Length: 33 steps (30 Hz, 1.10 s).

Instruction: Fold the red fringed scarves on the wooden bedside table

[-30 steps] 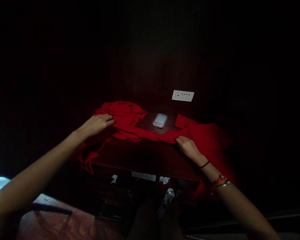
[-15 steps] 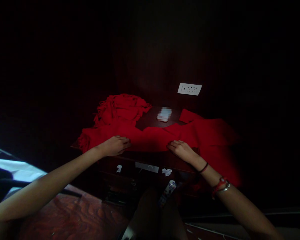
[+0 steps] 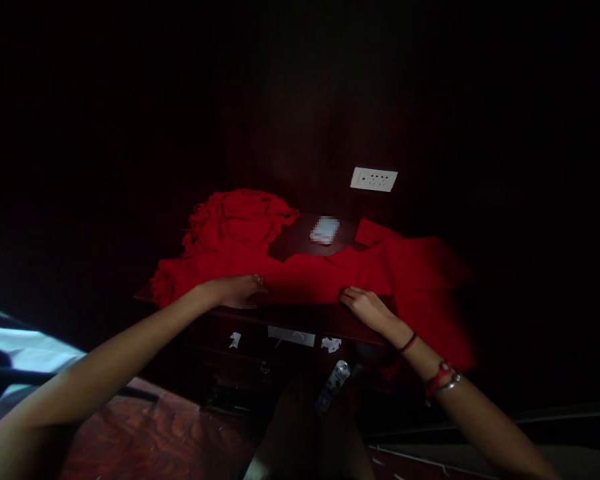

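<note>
Behind the red cloth (image 3: 305, 280) lies a blurred pale object (image 3: 325, 231), near a socket (image 3: 374, 179).

left hand (image 3: 237, 292): small shiny metal-looking ring (image 3: 257, 279) | right forearm (image 3: 480, 417): thin dark wristband (image 3: 409, 343), then nearer, kinda chunky red cord bracelet (image 3: 436, 381) | just beside that: slim silvery metal bangle (image 3: 451, 383)

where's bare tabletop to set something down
The dark tabletop shows around the pixelated item, between bunched left and folded right parts of the red fringed cloth. A thin strip runs between cloth and front edge, flanked by left hand and right hand. Cloth crowds both sides.
</note>
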{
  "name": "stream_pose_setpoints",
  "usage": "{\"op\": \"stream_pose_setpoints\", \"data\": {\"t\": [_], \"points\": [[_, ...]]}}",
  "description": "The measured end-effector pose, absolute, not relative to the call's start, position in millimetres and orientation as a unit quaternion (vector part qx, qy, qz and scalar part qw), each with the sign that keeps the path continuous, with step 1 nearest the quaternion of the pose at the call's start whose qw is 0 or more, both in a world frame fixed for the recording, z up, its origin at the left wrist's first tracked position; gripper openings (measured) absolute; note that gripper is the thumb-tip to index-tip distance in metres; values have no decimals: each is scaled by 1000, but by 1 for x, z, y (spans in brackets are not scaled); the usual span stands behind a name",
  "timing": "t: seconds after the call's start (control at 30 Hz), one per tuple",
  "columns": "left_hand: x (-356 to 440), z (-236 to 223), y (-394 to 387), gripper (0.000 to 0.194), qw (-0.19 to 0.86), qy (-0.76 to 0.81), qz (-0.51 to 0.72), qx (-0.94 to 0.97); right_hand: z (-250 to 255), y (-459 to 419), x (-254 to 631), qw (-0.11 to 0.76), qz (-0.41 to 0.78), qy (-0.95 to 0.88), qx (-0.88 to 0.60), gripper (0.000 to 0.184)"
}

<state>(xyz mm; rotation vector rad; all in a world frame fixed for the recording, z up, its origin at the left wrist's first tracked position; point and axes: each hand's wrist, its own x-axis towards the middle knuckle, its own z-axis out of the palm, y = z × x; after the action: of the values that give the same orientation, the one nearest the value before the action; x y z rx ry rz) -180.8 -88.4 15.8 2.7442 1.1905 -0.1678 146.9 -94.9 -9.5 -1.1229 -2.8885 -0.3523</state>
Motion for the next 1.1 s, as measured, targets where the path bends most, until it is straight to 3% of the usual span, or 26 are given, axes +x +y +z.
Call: {"op": "stream_pose_setpoints", "data": {"t": [0.1,0.23,0.33,0.43,0.57,0.67,0.77,0.93,1.1], "points": [[-175,25,-61,29,121,405,10,906,7,-87,150,-3,-10,-943,-333,23],[-155,13,-18,38,45,462,101,880,41,-56,148,32,66,-938,-339,24],[-142,5,3,51,83,500,44,861,52,-24,138,52,17,-915,-399,27],[-140,11,11,59,146,516,-66,842,44,8,129,14,-28,-901,-433,31],[-155,28,13,45,213,509,-95,829,23,39,126,-50,-17,-890,-454,32],[-174,41,14,33,295,495,-35,817,20,51,132,-56,-7,-887,-458,23],[-199,56,18,34,316,499,55,805,25,57,141,-24,-14,-886,-463,26],[-226,70,30,37,188,573,66,795,27,59,141,94,-62,-873,-475,33],[-185,39,10,56,-93,607,45,788,4,44,120,133,-117,-843,-508,42]]}}
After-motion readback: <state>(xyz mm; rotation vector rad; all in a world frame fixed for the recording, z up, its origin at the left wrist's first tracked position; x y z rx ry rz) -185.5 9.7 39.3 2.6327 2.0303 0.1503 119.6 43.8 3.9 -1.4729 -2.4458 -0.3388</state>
